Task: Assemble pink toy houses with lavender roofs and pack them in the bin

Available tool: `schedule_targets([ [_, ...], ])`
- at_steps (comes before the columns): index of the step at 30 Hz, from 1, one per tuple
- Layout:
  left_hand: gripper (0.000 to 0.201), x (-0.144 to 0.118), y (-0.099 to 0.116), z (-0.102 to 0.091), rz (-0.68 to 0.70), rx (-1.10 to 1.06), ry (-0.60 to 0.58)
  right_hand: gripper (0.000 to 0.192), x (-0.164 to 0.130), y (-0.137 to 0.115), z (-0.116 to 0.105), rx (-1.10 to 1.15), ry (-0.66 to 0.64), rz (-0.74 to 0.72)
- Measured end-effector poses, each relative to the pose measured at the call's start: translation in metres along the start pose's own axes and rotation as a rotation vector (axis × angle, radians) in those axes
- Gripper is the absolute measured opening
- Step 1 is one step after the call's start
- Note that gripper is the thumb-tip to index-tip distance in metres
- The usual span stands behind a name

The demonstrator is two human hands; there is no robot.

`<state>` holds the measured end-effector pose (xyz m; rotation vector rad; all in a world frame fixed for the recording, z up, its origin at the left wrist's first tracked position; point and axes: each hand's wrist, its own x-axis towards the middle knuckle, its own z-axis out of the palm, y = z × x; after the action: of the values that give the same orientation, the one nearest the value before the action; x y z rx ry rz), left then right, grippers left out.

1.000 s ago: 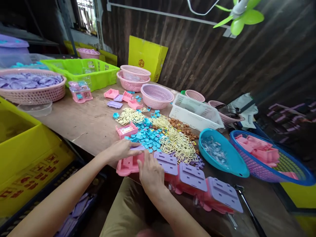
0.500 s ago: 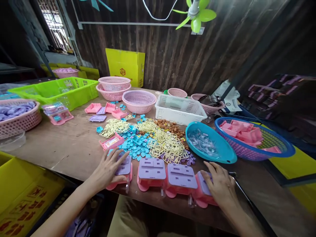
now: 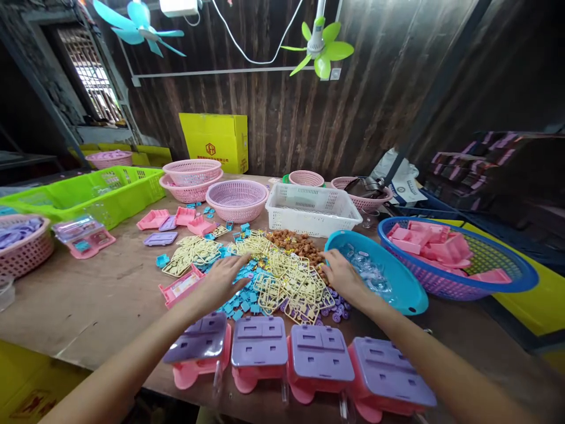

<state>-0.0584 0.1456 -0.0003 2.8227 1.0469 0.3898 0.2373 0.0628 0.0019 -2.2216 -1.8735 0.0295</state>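
Your four pink boxes (image 3: pixel 245 378) stand capped with purple lids (image 3: pixel 259 358) along the near edge of the worktop (image 3: pixel 123 288), while cream frames (image 3: pixel 303 287) and blue pieces (image 3: pixel 244 298) lie apparently unfitted near your left hand (image 3: pixel 226 277) and right hand (image 3: pixel 345 278), both spread and seemingly empty.

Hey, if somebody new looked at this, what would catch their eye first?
Probably the row of four purple-topped pink boxes along the near edge of the table. Just beyond them spreads a colourful heap of small parts, with the left hand at its left side and the right hand at its right, by the blue tray. Above, a lime-green fan stands out against the dark wall.
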Motion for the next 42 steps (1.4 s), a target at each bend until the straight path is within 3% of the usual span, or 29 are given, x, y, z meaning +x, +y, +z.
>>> schedule_targets([
  [2, 0.047, 0.051, 0.011, 0.008, -0.025, -0.006, -0.115, 0.025, 0.045, -0.007, 0.005, -0.026, -0.073, 0.04],
  [4, 0.042, 0.097, 0.016, 0.023, -0.021, -0.008, -0.133, 0.025, 0.08, -0.012, 0.016, -0.065, -0.144, 0.096],
  [7, 0.03, 0.151, 0.014, 0.052, -0.031, -0.001, -0.146, 0.032, 0.11, -0.013, 0.033, -0.127, -0.232, 0.172],
  [10, 0.029, 0.185, 0.006, 0.077, -0.026, -0.003, -0.19, 0.033, 0.122, -0.01, 0.046, -0.174, -0.311, 0.2],
  [14, 0.03, 0.207, -0.001, 0.094, -0.004, -0.039, -0.277, 0.032, 0.128, -0.005, 0.056, -0.207, -0.36, 0.193],
  [20, 0.027, 0.218, -0.006, 0.104, 0.023, -0.132, -0.275, 0.032, 0.135, 0.0, 0.065, -0.182, -0.378, 0.185],
  [25, 0.028, 0.22, -0.006, 0.106, -0.004, -0.229, -0.236, 0.031, 0.133, -0.002, 0.059, -0.123, -0.355, 0.2],
  [33, 0.027, 0.199, -0.014, 0.075, -0.157, -0.481, -0.137, 0.028, 0.119, 0.003, 0.018, 0.076, -0.231, 0.156],
  [37, 0.034, 0.177, 0.0, 0.06, -0.135, -0.666, -0.178, 0.018, 0.09, 0.01, -0.009, 0.246, -0.175, 0.084],
  [42, 0.036, 0.147, 0.051, 0.051, 0.061, -0.871, -0.445, 0.019, 0.007, 0.038, -0.049, 0.441, -0.182, 0.056],
])
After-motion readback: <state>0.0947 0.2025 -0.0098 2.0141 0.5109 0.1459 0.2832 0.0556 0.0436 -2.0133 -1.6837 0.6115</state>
